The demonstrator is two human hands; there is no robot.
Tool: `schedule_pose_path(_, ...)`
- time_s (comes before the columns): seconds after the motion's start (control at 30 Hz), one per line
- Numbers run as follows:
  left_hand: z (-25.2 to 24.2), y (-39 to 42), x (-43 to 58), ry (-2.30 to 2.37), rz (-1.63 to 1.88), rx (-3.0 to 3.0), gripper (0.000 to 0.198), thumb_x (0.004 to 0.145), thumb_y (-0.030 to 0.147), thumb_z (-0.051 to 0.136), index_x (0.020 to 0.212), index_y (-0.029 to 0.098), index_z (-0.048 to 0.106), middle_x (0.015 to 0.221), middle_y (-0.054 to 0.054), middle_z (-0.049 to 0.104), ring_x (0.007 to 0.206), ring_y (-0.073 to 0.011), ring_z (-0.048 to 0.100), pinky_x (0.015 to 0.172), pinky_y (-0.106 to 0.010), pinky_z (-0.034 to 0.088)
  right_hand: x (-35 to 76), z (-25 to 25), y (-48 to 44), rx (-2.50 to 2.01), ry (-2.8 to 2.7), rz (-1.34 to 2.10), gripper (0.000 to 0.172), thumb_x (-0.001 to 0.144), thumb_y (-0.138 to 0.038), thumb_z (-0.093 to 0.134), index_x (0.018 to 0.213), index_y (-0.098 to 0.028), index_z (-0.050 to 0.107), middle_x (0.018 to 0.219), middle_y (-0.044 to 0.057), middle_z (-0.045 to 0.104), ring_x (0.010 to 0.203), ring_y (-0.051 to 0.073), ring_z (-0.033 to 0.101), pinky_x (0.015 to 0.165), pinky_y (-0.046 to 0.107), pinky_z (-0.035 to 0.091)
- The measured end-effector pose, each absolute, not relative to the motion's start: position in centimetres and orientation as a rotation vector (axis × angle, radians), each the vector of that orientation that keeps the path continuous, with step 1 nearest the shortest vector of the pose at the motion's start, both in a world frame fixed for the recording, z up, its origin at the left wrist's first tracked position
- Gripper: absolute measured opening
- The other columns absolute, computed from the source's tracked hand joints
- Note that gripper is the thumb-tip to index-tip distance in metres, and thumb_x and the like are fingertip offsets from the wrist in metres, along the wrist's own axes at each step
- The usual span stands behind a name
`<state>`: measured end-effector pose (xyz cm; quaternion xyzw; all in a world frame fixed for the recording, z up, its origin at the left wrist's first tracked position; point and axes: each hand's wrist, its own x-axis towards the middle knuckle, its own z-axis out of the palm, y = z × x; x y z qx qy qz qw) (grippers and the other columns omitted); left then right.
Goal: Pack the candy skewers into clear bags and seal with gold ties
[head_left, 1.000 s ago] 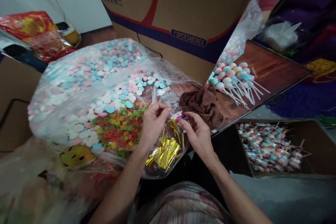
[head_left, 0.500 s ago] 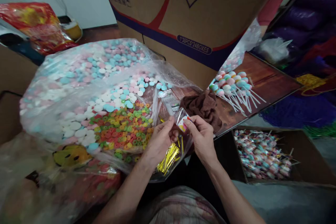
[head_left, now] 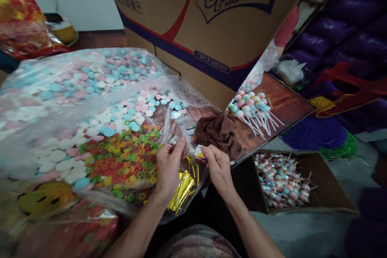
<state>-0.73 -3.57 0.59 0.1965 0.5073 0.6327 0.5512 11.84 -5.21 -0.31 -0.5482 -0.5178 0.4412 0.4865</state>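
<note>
My left hand [head_left: 169, 164] is closed, thumb against fingers, by a small piece of clear plastic [head_left: 171, 140] with white print that shows at its fingertips. My right hand [head_left: 218, 166] pinches a small printed plastic wrapper [head_left: 199, 152], white with yellow and dark marks. The hands are slightly apart. Below and between them lie gold twist ties [head_left: 183, 189] in clear plastic. Left of my left hand are colourful ring candies [head_left: 123, 157] and pastel disc candies [head_left: 115, 68] on and under clear plastic sheeting. Just beyond the hands lies a clear printed packet [head_left: 187, 124].
A large cardboard box [head_left: 193, 28] stands at the back. A brown cloth [head_left: 219, 133] and a bundle of lollipops [head_left: 252, 107] lie on the table to the right. Lower right, an open box [head_left: 326, 181] holds wrapped lollipops [head_left: 281, 179]. A person's pink sleeve [head_left: 287, 26] shows behind.
The hands, which met at the printed wrapper before, have drawn apart; the wrapper stays in my right hand. The whole view has shifted, so things sit further left.
</note>
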Motion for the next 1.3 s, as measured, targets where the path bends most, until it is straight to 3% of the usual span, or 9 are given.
schedule_pose_path(0.1,0.9,-3.7,-1.0,1.148,1.443,0.425,0.033,0.064,0.042,0.083,0.068,0.013,0.069,0.068,-0.001,0.067,0.058,-0.009,0.057,0.056,-0.02,0.048,12.1,-0.4,-5.0,-1.333,-1.253,1.064,0.042,0.094,-0.043,0.051,0.061,-0.021,0.036,0.061,-0.006,0.031,0.057,0.009,0.029,0.053,0.024,0.026)
schedule_pose_path(0.27,1.1,-3.4,-1.7,1.098,1.498,0.234,0.029,0.056,0.028,0.089,0.07,0.014,0.069,0.071,0.001,0.067,0.06,-0.0066,0.058,0.057,-0.017,0.049,12.5,-0.5,-4.7,-1.319,-1.281,1.076,0.041,0.094,-0.04,0.052,0.061,-0.02,0.038,0.062,-0.006,0.032,0.058,0.009,0.03,0.054,0.024,0.026)
schedule_pose_path(0.53,1.3,-3.2,-1.3,1.106,1.536,0.235,0.027,0.062,0.032,0.087,0.077,0.015,0.071,0.078,0.001,0.069,0.065,-0.0055,0.06,0.058,-0.013,0.05,12.1,-0.4,-4.1,-1.321,-1.25,1.072,0.042,0.092,-0.04,0.053,0.061,-0.02,0.035,0.061,-0.006,0.03,0.058,0.009,0.029,0.053,0.023,0.026)
schedule_pose_path(0.73,1.6,-2.7,-1.5,1.08,1.554,0.169,0.029,0.055,0.021,0.09,0.077,0.016,0.071,0.08,0.001,0.071,0.07,-0.0075,0.064,0.062,-0.015,0.052,13.4,0.3,-3.3,-1.329,-1.449,1.005,0.042,0.093,-0.039,0.051,0.059,-0.02,0.037,0.058,-0.006,0.033,0.055,0.009,0.031,0.052,0.023,0.028)
schedule_pose_path(0.83,1.9,-2.1,-1.5,1.081,1.588,0.132,0.03,0.056,0.021,0.089,0.079,0.016,0.071,0.082,0.001,0.072,0.069,-0.0073,0.063,0.061,-0.015,0.052,14.8,1.0,-1.8,-1.394,-1.558,0.794,0.039,0.094,-0.038,0.049,0.059,-0.02,0.045,0.056,-0.005,0.04,0.054,0.009,0.037,0.054,0.022,0.031)
schedule_pose_path(0.93,1.8,-1.7,-1.7,1.079,1.609,0.121,0.027,0.06,0.024,0.088,0.079,0.017,0.07,0.084,0.001,0.072,0.072,-0.0082,0.064,0.064,-0.018,0.053,17.7,2.2,0.9,-1.578,-1.599,0.34,0.035,0.094,-0.036,0.049,0.064,-0.019,0.055,0.058,-0.003,0.05,0.056,0.011,0.044,0.059,0.024,0.035)
schedule_pose_path(1.07,1.5,-1.6,-2.1,1.047,1.602,0.108,0.026,0.062,0.025,0.087,0.079,0.017,0.069,0.082,0.001,0.071,0.072,-0.0093,0.064,0.066,-0.021,0.053,22.8,3.5,4.9,-1.949,-1.56,-0.432,0.023,0.091,-0.029,0.05,0.087,-0.016,0.068,0.088,0.013,0.066,0.082,0.023,0.054,0.072,0.033,0.037)
schedule_pose_path(1.13,1.3,-1.7,-2.1,1.02,1.591,0.114,0.025,0.065,0.026,0.086,0.08,0.017,0.068,0.082,0.001,0.071,0.071,-0.0089,0.064,0.067,-0.022,0.052,24.9,3.5,6.5,-2.156,-1.576,-0.555,0.027,0.088,-0.029,0.053,0.1,-0.012,0.069,0.102,0.021,0.066,0.093,0.03,0.055,0.075,0.038,0.037)
schedule_pose_path(1.3,0.8,-1.7,-2.1,1.009,1.586,0.085,0.025,0.066,0.027,0.085,0.079,0.016,0.067,0.08,0.001,0.071,0.071,-0.0101,0.064,0.065,-0.023,0.051,27.5,2.7,7.9,-2.308,-1.561,-0.403,0.03,0.089,-0.019,0.044,0.093,-0.007,0.071,0.09,0.022,0.07,0.088,0.031,0.061,0.077,0.043,0.037)
